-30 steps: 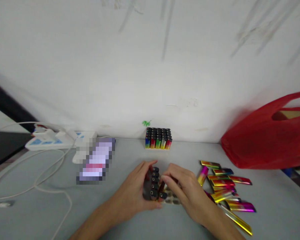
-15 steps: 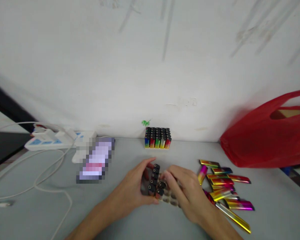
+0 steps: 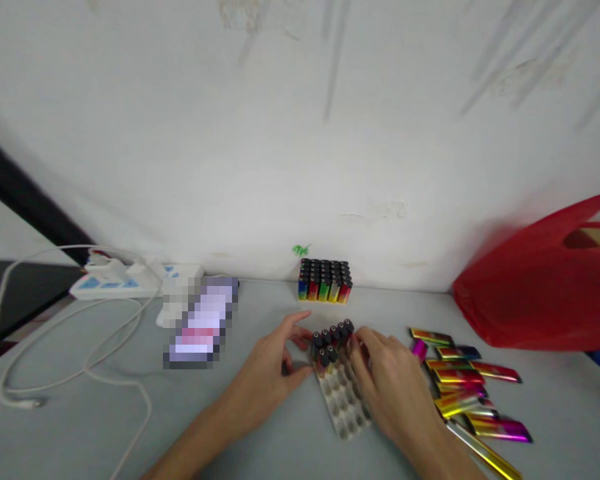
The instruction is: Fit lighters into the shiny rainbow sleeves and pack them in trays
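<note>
A pale tray (image 3: 347, 408) with rows of round-edged pockets lies at an angle on the table between my hands. Several lighters with black tops (image 3: 334, 333) stand in its far end, one full row and two in the row nearer me. On the left, my left hand (image 3: 267, 363) is open, its thumb and fingers apart around the near-left corner lighters. My right hand (image 3: 393, 380) is closed along the tray's right edge, fingertips against the end of the far row; the exact contact is partly hidden.
A full block of upright lighters (image 3: 325, 281) stands by the wall. Loose shiny lighters (image 3: 460, 383) lie in a pile at right, before a red bag (image 3: 535, 293). At left are a blurred phone (image 3: 203, 323), a power strip (image 3: 113, 283) and a white cable (image 3: 120, 381).
The tray has turned so its lighter row runs left to right, and more of its pockets show. My left hand has loosened from the lighters; my right hand has shifted to the tray's side.
</note>
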A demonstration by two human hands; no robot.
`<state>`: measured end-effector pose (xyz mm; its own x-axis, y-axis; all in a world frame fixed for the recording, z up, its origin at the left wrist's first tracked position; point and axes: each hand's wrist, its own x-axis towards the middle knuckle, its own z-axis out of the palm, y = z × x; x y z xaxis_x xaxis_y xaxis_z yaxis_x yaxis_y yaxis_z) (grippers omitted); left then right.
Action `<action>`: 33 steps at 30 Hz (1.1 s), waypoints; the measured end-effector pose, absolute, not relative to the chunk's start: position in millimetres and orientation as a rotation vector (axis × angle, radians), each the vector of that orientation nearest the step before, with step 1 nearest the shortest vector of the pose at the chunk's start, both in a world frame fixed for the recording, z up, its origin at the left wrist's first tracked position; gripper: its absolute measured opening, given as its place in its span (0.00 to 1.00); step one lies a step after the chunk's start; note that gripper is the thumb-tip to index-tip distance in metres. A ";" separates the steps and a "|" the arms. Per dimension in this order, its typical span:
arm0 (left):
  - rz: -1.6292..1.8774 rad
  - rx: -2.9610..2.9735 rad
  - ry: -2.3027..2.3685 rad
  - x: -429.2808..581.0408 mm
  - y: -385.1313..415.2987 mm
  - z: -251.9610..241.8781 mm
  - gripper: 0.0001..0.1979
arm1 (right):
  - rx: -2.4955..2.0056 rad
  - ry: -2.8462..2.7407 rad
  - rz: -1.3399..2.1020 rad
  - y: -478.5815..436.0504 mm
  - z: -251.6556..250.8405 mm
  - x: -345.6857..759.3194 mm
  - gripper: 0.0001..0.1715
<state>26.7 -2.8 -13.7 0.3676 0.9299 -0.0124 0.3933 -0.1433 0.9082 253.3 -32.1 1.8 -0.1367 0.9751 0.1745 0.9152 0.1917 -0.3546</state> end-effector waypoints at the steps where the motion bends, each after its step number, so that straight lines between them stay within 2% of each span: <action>1: 0.755 1.725 1.183 27.0 -2.9 -16.0 0.38 | -1.771 -2.073 0.314 -32.9 2.2 252.6 0.17; 8: 0.790 1.738 1.205 28.3 -2.2 -19.2 0.27 | -1.732 -1.885 0.610 -35.7 9.0 250.5 0.20; 12: 0.785 1.743 1.211 27.5 -3.5 -17.7 0.26 | -1.788 -1.743 0.537 -35.8 6.5 253.6 0.21; 18: 0.731 1.777 1.267 26.7 -11.4 -9.8 0.39 | -1.755 -1.531 0.444 -31.9 6.8 261.0 0.24; 23: 0.683 1.808 1.235 29.0 -18.1 2.4 0.41 | -1.675 -1.596 0.603 -26.4 32.3 280.1 0.25; 28: 0.688 1.839 1.246 31.7 -15.1 -3.5 0.45 | -1.712 -1.893 0.699 -50.6 56.9 315.5 0.19; 33: 0.696 1.804 1.247 32.2 -10.0 -10.1 0.48 | -1.942 -1.967 0.612 -111.1 29.2 361.6 0.18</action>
